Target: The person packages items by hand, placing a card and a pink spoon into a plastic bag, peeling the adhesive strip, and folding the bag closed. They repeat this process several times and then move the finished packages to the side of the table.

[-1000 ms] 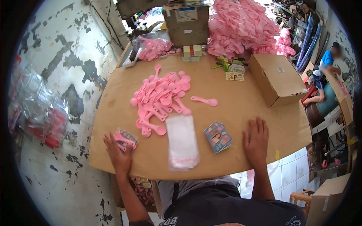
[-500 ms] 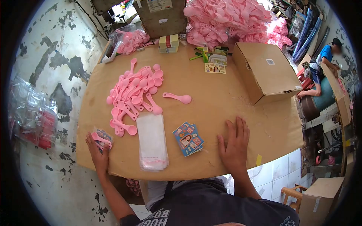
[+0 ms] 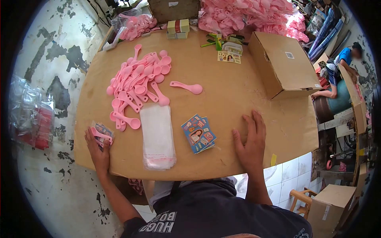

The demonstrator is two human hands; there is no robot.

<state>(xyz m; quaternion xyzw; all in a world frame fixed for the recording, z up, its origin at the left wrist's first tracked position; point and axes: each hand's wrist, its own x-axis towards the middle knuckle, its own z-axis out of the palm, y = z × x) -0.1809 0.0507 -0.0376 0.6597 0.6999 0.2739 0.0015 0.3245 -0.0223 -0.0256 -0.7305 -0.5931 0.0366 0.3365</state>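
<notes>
My left hand [image 3: 97,152] lies at the table's left front edge, its fingers on a small clear packet [image 3: 102,131] that holds a pink spoon and a printed card. My right hand [image 3: 250,142] rests flat on the brown table [image 3: 222,103] with fingers apart, holding nothing. Between the hands lie a stack of empty clear bags [image 3: 158,137] and a fanned stack of printed cards [image 3: 198,134]. A loose pile of pink spoons [image 3: 135,85] sits beyond the left hand. One single spoon [image 3: 186,86] lies apart to its right.
A shut cardboard box [image 3: 283,63] stands at the right. At the back are a big heap of pink spoons [image 3: 246,14], a bagged lot [image 3: 137,23], small boxes [image 3: 177,27] and a loose card [image 3: 228,57]. A person in blue [image 3: 341,59] is beyond the table, right.
The view has shifted, so the table sits higher and more to the left in the frame. Both hands stay where they were on the table, the left one still on the packet.
</notes>
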